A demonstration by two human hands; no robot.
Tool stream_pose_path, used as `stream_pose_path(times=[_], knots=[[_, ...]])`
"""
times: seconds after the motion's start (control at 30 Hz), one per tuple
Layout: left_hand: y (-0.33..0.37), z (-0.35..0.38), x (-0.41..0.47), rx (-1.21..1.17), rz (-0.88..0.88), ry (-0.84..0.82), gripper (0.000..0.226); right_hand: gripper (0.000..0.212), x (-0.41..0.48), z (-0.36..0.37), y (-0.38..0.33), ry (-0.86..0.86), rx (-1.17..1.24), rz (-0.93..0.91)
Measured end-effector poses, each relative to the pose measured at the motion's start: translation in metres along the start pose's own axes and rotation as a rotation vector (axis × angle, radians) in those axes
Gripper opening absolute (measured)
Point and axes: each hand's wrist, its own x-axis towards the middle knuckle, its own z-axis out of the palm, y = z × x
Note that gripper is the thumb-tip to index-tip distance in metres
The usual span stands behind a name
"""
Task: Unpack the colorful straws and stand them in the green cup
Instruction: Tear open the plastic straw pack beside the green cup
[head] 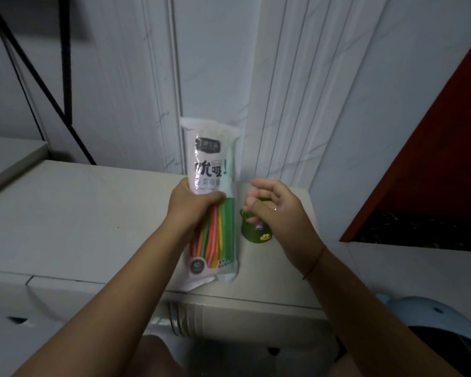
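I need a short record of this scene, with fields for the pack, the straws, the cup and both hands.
pack: straw pack, upright, looks unopened
straws: colorful straws, inside the pack
cup: green cup on the white counter, right of the pack
left: left hand grips the pack's middle
right: right hand open over the cup, holds nothing

You stand in what looks like a home's utility corner: marble-patterned wall panels (215, 63) with fluted trim, a white unit top (79, 213) with a ribbed hose (185, 321) under its edge, a black metal rack frame (65, 63), a red-brown cupboard side (446, 159), and a pale-blue plastic item (441, 314).
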Motion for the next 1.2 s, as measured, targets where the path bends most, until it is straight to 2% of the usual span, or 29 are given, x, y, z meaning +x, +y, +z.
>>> stream_pose_path(times=[0.1, 0.17, 0.27, 0.37, 0.47, 0.57, 0.63, 0.73, 0.87, 1.2], knots=[[0.022, 0.001, -0.025, -0.062, 0.140, -0.135, 0.044, 0.023, 0.007, 0.008, -0.016, -0.057, 0.021, -0.034], [0.034, -0.001, -0.036, -0.069, 0.190, -0.215, 0.045, 0.017, 0.011, 0.010, -0.024, -0.069, 0.035, -0.064], [0.054, -0.004, -0.050, -0.082, 0.259, -0.277, 0.039, 0.014, 0.012, 0.009, -0.035, -0.078, 0.026, -0.079], [0.069, -0.006, -0.060, -0.098, 0.275, -0.320, 0.051, 0.017, 0.012, 0.006, -0.047, -0.084, 0.047, -0.067], [0.081, -0.005, -0.068, -0.122, 0.270, -0.397, 0.066, 0.026, 0.011, 0.003, -0.057, -0.088, 0.103, -0.037], [0.093, -0.006, -0.068, -0.182, 0.174, -0.372, 0.075, 0.049, 0.011, -0.003, -0.068, -0.109, 0.068, -0.026], [0.099, -0.005, -0.068, -0.140, 0.123, -0.348, 0.064, 0.055, 0.010, -0.005, -0.073, -0.138, 0.036, -0.009], [0.103, 0.000, -0.069, -0.041, 0.108, -0.306, 0.035, 0.049, 0.009, -0.007, -0.075, -0.171, 0.016, 0.036], [0.105, 0.005, -0.068, -0.013, 0.126, -0.314, 0.022, 0.047, 0.011, -0.008, -0.071, -0.184, 0.030, 0.078], [0.107, 0.001, -0.054, -0.030, 0.065, -0.404, 0.023, 0.047, 0.017, -0.012, -0.068, -0.199, 0.046, 0.080]])
